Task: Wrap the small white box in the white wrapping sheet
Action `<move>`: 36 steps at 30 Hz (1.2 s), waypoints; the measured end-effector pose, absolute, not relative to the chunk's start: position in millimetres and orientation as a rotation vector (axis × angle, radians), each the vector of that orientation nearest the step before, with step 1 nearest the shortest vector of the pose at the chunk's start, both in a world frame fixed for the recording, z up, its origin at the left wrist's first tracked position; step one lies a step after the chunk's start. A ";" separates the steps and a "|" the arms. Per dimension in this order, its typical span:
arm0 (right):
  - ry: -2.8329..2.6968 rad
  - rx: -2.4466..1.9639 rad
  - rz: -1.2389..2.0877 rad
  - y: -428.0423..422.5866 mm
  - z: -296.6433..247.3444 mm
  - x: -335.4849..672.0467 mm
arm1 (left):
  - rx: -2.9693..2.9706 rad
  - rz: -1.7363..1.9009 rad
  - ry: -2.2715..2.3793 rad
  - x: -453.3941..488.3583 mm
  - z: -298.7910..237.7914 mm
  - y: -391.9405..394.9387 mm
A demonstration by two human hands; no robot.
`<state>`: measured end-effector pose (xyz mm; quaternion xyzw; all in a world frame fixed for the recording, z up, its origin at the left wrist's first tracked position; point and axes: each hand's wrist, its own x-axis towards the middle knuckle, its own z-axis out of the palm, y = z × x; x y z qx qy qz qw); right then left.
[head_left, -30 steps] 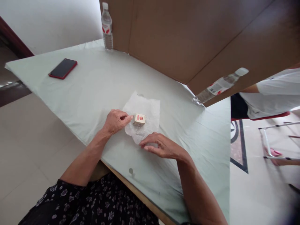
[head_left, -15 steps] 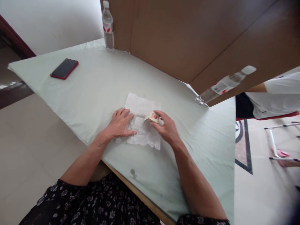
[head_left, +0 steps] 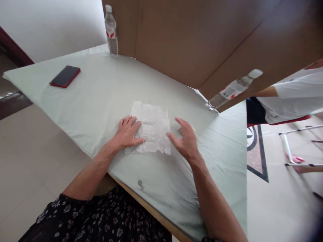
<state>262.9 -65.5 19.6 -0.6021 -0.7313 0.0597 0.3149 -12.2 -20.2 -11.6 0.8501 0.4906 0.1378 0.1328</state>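
A sheet of translucent bubble wrap (head_left: 155, 127) lies flat on the pale green tablecloth (head_left: 106, 90). My left hand (head_left: 127, 133) rests on its left edge, fingers spread and palm down. To the right of the sheet is my right hand (head_left: 185, 138), thumb and fingers apart with nothing visible between them. A small cream box (head_left: 193, 129) shows only in part behind that hand; its printed side is hidden. Whether the hand touches the box I cannot tell.
A tall brown cardboard panel (head_left: 171, 40) stands along the far side. Beside it are a water bottle (head_left: 111, 32) at the left and a tilted-looking bottle (head_left: 233, 90) at the right. A phone (head_left: 65, 76) lies at far left. A person in a white sleeve (head_left: 292, 87) sits beyond the panel.
My right hand has moved right, off the bubble wrap, and its fingers have opened. The small box it held has shifted right with it. My left hand stays on the sheet.
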 end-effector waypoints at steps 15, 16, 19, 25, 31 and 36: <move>-2.397 -1.582 0.479 -64.5 -8.5 239.9 | 2.450 0.775 1.345 -23.7 -11.3 -8.8; -2.397 -1.580 0.478 -64.6 -7.8 239.3 | 2.466 0.776 1.299 -22.0 -10.9 -10.1; -2.399 -1.582 0.468 -65.0 -5.9 238.2 | 2.492 0.646 1.242 -17.8 -10.9 -13.6; -2.361 -1.562 0.455 -65.3 -9.3 240.4 | 2.467 0.560 1.261 -17.4 -10.3 -14.7; -2.158 -1.436 0.462 -62.0 -8.6 247.7 | 2.445 0.570 1.253 -18.3 -11.8 -13.2; -1.670 -1.502 0.013 -55.7 12.3 275.1 | 2.400 0.647 1.263 -17.7 -12.4 -13.2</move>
